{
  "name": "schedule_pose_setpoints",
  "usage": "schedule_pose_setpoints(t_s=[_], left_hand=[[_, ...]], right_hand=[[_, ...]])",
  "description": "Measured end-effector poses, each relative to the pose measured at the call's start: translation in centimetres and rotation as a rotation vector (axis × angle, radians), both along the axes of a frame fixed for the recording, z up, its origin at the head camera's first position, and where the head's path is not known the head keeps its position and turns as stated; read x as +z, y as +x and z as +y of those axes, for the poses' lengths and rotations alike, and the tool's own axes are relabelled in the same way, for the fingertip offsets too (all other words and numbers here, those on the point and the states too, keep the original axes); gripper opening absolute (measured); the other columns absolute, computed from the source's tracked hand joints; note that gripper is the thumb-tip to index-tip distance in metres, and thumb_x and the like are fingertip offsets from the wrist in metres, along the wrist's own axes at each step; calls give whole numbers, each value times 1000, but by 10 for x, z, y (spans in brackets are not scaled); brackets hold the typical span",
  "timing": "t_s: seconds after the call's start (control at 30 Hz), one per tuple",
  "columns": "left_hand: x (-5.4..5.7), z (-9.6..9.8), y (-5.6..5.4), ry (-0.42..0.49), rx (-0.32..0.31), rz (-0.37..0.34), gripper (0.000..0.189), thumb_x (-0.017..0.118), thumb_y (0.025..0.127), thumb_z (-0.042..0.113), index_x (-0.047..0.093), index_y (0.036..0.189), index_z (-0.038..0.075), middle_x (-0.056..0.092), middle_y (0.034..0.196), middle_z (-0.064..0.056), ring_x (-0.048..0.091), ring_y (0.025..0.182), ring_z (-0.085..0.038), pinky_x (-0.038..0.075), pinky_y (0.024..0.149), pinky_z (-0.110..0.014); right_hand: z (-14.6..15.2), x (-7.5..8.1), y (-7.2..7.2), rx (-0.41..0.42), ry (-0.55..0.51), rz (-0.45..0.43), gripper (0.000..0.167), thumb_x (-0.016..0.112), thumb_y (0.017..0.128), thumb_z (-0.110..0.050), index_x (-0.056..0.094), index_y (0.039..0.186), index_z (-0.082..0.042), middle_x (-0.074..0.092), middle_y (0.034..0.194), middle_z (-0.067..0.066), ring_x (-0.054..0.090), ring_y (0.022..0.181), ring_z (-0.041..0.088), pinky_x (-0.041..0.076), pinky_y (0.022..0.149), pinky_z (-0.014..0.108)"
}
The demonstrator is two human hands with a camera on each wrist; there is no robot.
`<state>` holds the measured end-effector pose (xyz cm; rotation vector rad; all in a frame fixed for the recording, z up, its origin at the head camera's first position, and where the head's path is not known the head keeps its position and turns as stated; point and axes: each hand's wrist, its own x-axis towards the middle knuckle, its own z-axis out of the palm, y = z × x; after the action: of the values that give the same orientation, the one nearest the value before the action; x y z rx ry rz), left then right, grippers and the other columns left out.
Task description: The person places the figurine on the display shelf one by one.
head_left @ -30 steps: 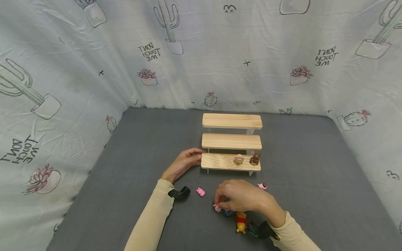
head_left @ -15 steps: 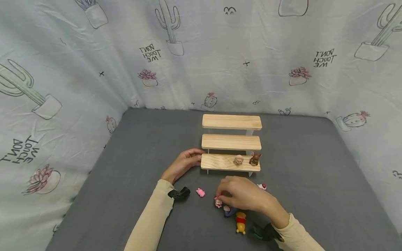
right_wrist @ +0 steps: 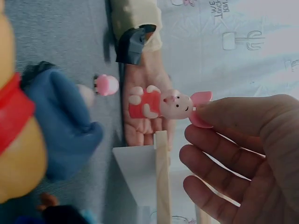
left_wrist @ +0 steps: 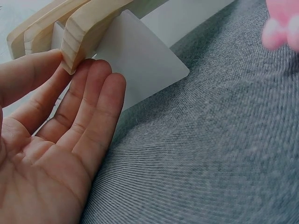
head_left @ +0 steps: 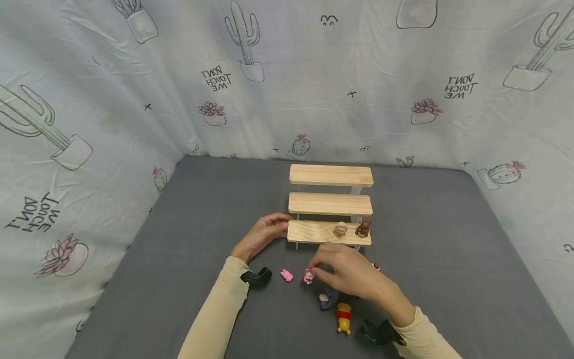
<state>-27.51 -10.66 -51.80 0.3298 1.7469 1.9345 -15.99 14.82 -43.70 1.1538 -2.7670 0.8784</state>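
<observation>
My right hand (head_left: 347, 267) pinches a small piglet figurine (right_wrist: 152, 102) by its ears between thumb and fingertips. The figurine is pink with a red outfit, and it hangs above the cloth in front of the stand. My left hand (head_left: 264, 233) grips the left end of the lowest step of a three-step wooden display stand (head_left: 309, 232), thumb on the board's end and fingers below. On that step sit a pale round figurine (head_left: 341, 229) and a brown long-eared figurine (head_left: 363, 228), toward the right end.
A small pink figurine (head_left: 286, 275) lies left of the right hand. Nearer me lie a blue figurine (head_left: 329, 299) and a yellow bear figurine in a red shirt (head_left: 344, 318). A red-and-white object (head_left: 376, 266) is partly hidden behind the right hand. Patterned curtains (head_left: 278, 75) surround the grey cloth.
My right hand has lifted the piglet figurine and carried it forward toward the stand, uncovering the blue figurine. My left hand stays on the stand.
</observation>
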Motion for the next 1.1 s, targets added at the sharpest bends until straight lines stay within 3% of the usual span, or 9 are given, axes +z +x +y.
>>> schedule_pose_setpoints(t_s=[0.23,0.6,0.87,1.1], left_hand=[[0,0,-1,0,-3,-4,37,58,102,11,56,134,-7,66,123,-4,66,109,-14,56,96,-35],[0,-1,-2,-18,3,-12,37,59,102,11,57,134,-6,66,122,-4,66,108,-13,56,96,-35],[2,-1,0,-10,-2,-9,37,58,102,11,56,134,-7,65,123,-5,66,108,-13,56,96,-34],[4,-1,-1,4,-10,14,39,56,102,9,53,135,-10,66,121,-3,66,106,-13,56,95,-34]], right_hand=[[-3,5,-6,24,-51,76,6,74,94,-22,76,99,-24,69,95,-14,62,85,3,52,72,21],[2,23,-16,-39,-98,104,9,75,93,-21,76,102,-24,70,97,-14,63,92,5,53,81,29],[6,35,-21,-76,-170,102,11,75,93,-17,75,101,-23,69,97,-13,60,88,3,52,70,25],[5,43,-27,-82,-185,134,9,75,92,-16,75,101,-20,68,97,-9,59,86,4,53,70,27]])
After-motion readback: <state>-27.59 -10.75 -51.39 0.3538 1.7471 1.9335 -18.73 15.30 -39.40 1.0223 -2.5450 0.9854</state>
